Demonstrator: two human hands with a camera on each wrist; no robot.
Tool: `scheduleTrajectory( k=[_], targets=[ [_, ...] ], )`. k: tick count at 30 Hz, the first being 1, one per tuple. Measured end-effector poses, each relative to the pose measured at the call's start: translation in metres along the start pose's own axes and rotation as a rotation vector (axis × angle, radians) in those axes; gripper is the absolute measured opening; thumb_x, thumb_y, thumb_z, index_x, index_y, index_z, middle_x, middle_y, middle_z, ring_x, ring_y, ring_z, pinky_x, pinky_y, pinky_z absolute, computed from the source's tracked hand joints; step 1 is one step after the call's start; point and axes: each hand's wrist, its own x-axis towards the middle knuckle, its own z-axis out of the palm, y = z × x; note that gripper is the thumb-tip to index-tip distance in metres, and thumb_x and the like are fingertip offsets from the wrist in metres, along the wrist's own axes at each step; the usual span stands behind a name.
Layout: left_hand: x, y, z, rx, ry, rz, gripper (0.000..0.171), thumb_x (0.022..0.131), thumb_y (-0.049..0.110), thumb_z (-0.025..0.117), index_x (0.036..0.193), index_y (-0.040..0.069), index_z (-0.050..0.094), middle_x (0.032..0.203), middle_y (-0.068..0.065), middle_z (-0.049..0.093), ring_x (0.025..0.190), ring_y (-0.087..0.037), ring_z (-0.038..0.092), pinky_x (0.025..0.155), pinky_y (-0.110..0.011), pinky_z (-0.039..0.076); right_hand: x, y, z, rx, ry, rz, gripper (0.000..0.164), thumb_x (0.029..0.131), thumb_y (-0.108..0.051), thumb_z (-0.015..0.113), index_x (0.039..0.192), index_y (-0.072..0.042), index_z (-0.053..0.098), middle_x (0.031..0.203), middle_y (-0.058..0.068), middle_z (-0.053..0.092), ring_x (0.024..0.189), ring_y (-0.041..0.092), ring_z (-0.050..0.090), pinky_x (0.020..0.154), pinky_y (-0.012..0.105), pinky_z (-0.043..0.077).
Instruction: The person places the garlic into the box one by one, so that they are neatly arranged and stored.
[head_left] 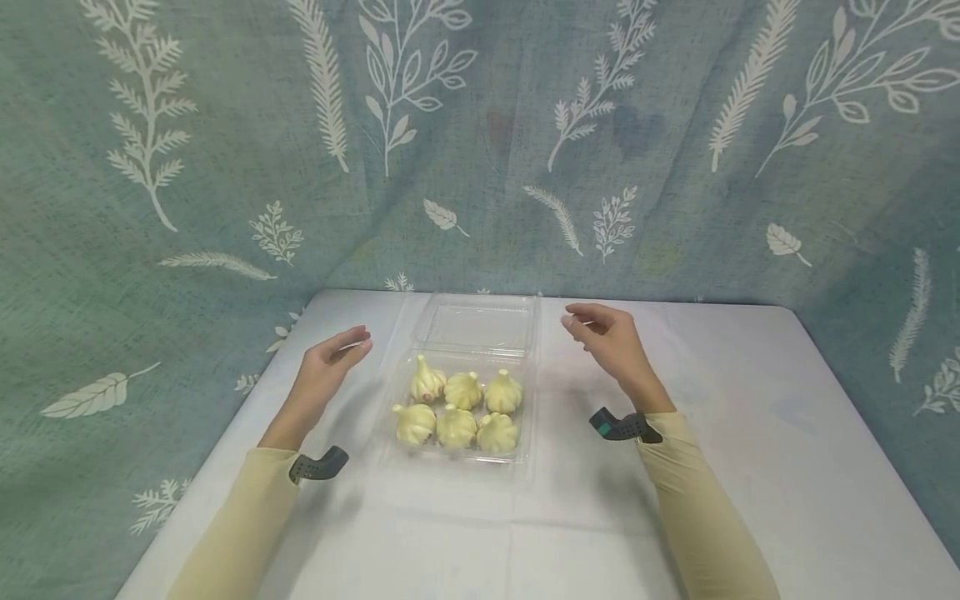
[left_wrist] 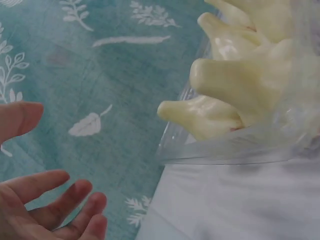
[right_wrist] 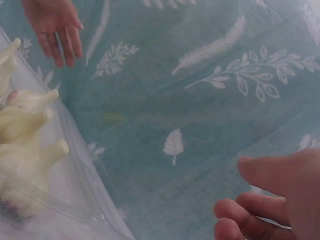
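Several pale yellow garlic bulbs [head_left: 456,427] lie in two rows inside a clear plastic clamshell box [head_left: 525,417]. Its transparent lid [head_left: 480,327] is folded back, away from the person. My left hand [head_left: 322,375] hovers to the left of the box, fingers loosely bent, holding nothing. On the other side, my right hand [head_left: 611,342] is held up near the lid's right edge, also with nothing in it. Both wrist views show the fingers apart from the box; the left wrist view shows garlic stems [left_wrist: 215,77] up close.
A white cloth [head_left: 450,542] covers the table under the box. Behind and to the sides hangs a green-blue curtain [head_left: 480,225] with white leaf prints. Each wrist wears a dark band, the left one [head_left: 321,464] and the right one [head_left: 622,425].
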Motion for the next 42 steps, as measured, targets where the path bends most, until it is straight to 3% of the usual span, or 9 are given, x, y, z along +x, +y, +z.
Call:
scheduleTrajectory(
  k=[5,14,20,25,31,37,42],
  targets=[
    [0.018,0.001,-0.001,-0.1,-0.018,-0.09,0.073,0.104,0.049,0.059,0.16,0.008,0.037,0.165,-0.015,0.041,0.149,-0.035,0.044,0.129,-0.046,0.038,0.008,0.009,0.004,0.089,0.002,0.102,0.045,0.102,-0.038,0.066,0.137,-0.01,0.066,0.126,0.017,0.072,0.097,0.017,0.066,0.075,0.021,0.059],
    [0.058,-0.005,0.006,-0.247,-0.075,-0.229,0.071,0.107,0.039,0.054,0.162,0.002,0.029,0.165,-0.023,0.035,0.152,-0.039,0.039,0.131,-0.046,0.035,0.02,0.025,0.016,0.211,-0.01,0.224,0.046,0.101,-0.035,0.067,0.137,-0.005,0.065,0.13,0.018,0.071,0.097,0.016,0.066,0.078,0.019,0.059],
    [0.08,-0.015,0.014,-0.259,-0.116,-0.323,0.069,0.108,0.033,0.052,0.161,-0.003,0.026,0.165,-0.026,0.034,0.153,-0.04,0.038,0.131,-0.045,0.035,0.027,0.036,0.029,0.233,0.021,0.31,0.045,0.1,-0.035,0.069,0.133,-0.005,0.067,0.126,0.017,0.072,0.099,0.018,0.066,0.079,0.021,0.059],
    [0.088,-0.017,0.023,-0.221,-0.151,-0.375,0.069,0.107,0.034,0.053,0.16,-0.003,0.029,0.162,-0.027,0.036,0.15,-0.038,0.043,0.128,-0.042,0.04,0.03,0.045,0.039,0.221,0.005,0.35,0.045,0.1,-0.034,0.068,0.133,-0.004,0.067,0.126,0.017,0.072,0.103,0.021,0.067,0.091,0.03,0.06],
    [0.094,-0.013,0.033,-0.146,-0.217,-0.395,0.07,0.107,0.038,0.053,0.16,-0.002,0.03,0.159,-0.027,0.041,0.144,-0.036,0.05,0.124,-0.041,0.045,0.032,0.048,0.048,0.192,-0.048,0.377,0.045,0.1,-0.034,0.066,0.133,-0.004,0.068,0.13,0.018,0.071,0.11,0.026,0.069,0.099,0.038,0.059],
    [0.101,-0.012,0.038,-0.106,-0.225,-0.364,0.072,0.107,0.038,0.054,0.159,-0.005,0.03,0.156,-0.028,0.045,0.13,-0.028,0.059,0.113,-0.031,0.054,0.035,0.048,0.055,0.172,-0.076,0.394,0.05,0.099,-0.035,0.067,0.138,-0.003,0.064,0.13,0.018,0.071,0.11,0.026,0.07,0.091,0.031,0.061],
    [0.107,-0.013,0.04,-0.078,-0.236,-0.34,0.07,0.106,0.037,0.055,0.157,-0.007,0.033,0.155,-0.029,0.048,0.13,-0.029,0.06,0.105,-0.027,0.057,0.037,0.051,0.06,0.177,-0.087,0.4,0.053,0.1,-0.034,0.067,0.141,-0.001,0.061,0.129,0.018,0.072,0.108,0.024,0.07,0.087,0.027,0.061]
  ],
)
